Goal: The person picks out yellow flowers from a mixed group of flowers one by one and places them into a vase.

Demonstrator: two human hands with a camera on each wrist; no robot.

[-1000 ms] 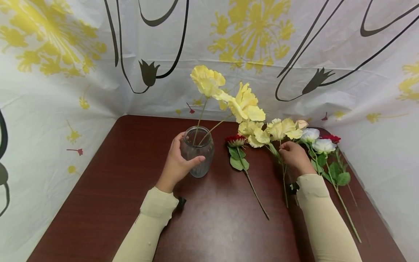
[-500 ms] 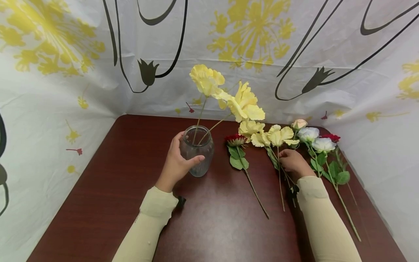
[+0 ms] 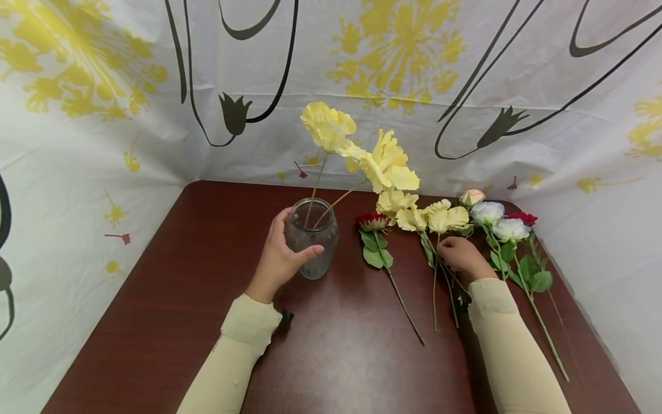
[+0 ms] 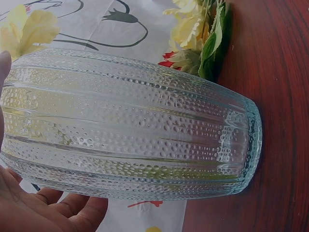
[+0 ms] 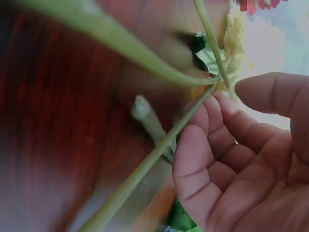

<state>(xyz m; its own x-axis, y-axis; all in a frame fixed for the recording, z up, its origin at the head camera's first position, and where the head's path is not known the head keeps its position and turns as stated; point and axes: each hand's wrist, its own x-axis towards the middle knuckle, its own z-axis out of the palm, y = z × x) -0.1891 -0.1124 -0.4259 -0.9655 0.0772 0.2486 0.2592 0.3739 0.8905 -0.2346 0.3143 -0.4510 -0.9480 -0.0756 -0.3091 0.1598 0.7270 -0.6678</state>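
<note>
Yellow flower (image 3: 449, 219) just beyond right fingers (image 3: 449, 244), stem (image 5: 211, 37) in their pinch, vase (image 4: 130, 128) in grasp of left fingers (image 3: 281, 222).

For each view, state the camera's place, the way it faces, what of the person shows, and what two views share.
Head: on the head, facing forward and down at the table; left hand, right hand and sleeves show.
Left wrist: on that wrist, facing the vase; part of the left hand shows.
Right wrist: on that wrist, facing flower stems; part of the right hand shows.
Shared by head and left wrist: the vase.
</note>
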